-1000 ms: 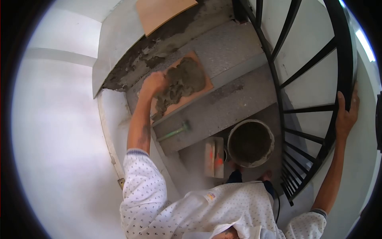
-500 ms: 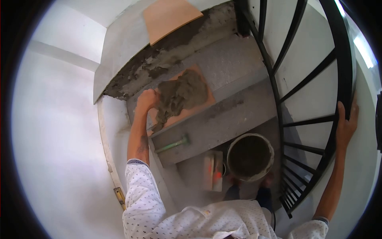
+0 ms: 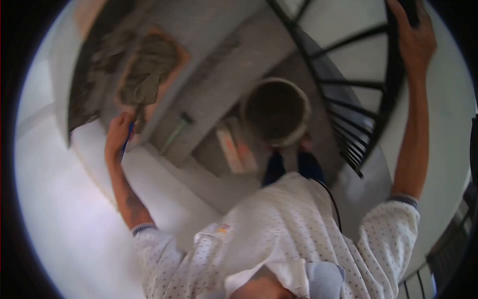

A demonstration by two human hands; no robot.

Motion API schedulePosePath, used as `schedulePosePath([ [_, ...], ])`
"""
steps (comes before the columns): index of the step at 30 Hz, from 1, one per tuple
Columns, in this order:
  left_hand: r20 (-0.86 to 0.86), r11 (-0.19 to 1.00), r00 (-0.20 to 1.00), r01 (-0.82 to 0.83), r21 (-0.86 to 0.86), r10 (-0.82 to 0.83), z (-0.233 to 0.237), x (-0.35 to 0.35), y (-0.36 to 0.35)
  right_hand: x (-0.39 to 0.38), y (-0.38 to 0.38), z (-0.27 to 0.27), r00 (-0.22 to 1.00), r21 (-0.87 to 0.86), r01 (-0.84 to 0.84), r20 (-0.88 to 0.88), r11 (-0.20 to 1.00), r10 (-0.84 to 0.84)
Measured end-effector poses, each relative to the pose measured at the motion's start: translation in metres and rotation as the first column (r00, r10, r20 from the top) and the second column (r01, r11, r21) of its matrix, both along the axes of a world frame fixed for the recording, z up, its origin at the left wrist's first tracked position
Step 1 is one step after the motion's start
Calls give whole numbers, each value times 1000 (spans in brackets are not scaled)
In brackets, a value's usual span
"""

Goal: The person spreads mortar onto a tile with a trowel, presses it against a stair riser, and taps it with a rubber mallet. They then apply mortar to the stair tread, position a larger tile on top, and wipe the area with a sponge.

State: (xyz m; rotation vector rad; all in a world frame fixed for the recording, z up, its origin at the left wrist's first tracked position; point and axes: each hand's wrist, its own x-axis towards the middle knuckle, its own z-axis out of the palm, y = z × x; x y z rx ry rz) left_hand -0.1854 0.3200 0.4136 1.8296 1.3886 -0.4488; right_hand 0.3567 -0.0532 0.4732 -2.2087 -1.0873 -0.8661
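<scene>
My left hand is closed round the blue handle of a trowel. The trowel's blade lies at the lower end of the grey mortar, which is spread on an orange tile on a concrete step. High on the right, my right hand is wrapped round the black stair handrail. Motion blurs the picture somewhat.
A round bucket with dark contents stands near my feet. Beside it lies a flat float with red marks. A green-handled hammer rests on the lower step. Black balusters curve down the right side.
The view has turned and tilted downward, so the steps appear further up and left. My left hand is lower relative to the mortar, and the trowel in it now shows. My right hand remains on the rail.
</scene>
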Motion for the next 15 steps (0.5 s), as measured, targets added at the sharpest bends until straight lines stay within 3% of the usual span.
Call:
schedulePosePath([
  [1, 32, 997, 998, -45, -59, 47, -4, 21, -34, -7, 0, 7, 998, 23, -52, -31, 998, 53],
  [3, 169, 986, 986, 35, -161, -8, -46, 41, -100, -16, 8, 9, 977, 131, -170, -104, 977, 184],
  [5, 225, 951, 963, 202, -232, -150, -65, 100, -182, -18, 12, 6, 943, 222, -257, -157, 941, 294],
  [6, 123, 863, 917, 399, -309, -379, -102, 122, -206, -17, 13, 5, 927, 243, -284, -177, 928, 330],
  [7, 287, 787, 759, 617, -28, -585, -156, 122, -236, -19, 11, 5, 926, 204, -283, -195, 937, 322],
  [8, 265, 662, 621, 742, 105, -738, -208, 124, -262, -21, 14, 5, 933, 194, -252, -213, 948, 291],
  [10, 102, 533, 525, 842, 85, -845, -280, 150, -298, -32, 25, 6, 948, 201, -151, -247, 968, 199],
  [11, 46, 475, 477, 854, 212, -878, -313, 155, -310, -32, 24, 5, 951, 178, -158, -238, 971, 198],
  [12, -15, 406, 435, 852, 330, -901, -343, 160, -322, -30, 20, 3, 946, 150, -173, -249, 973, 206],
  [15, -150, 416, 525, 792, 447, -838, -431, 178, -337, -23, 6, -5, 936, 63, -198, -284, 978, 208],
])
